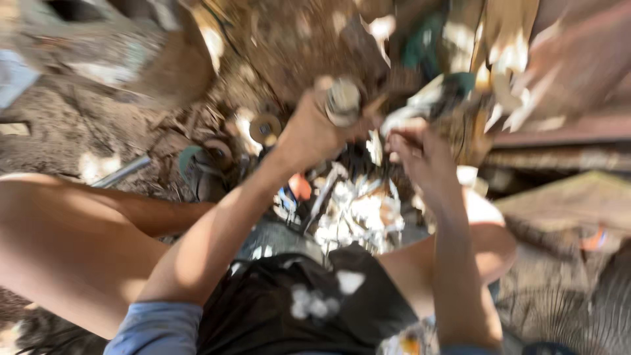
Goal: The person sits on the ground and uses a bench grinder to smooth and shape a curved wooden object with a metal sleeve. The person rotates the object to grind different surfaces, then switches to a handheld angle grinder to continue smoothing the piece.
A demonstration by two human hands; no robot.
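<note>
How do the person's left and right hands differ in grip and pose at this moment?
The left hand is closed in a fist around a pale cylindrical part; the right hand grips nothing so large, its fingers pinched near a small light piece, too blurred to identify. The left hand sits higher in the view, the right hand lower. Both are bare and meet over a pile of shiny metal scrap.

1. We see our left hand [309,131] raised in front of us, the fingers closed in a fist, the forearm running down to a blue sleeve.
2. Our right hand [420,154] is just beside it, the fingers bent and pinched together, the forearm nearly vertical.
3. Both bare knees are spread apart below the arms.
</note>
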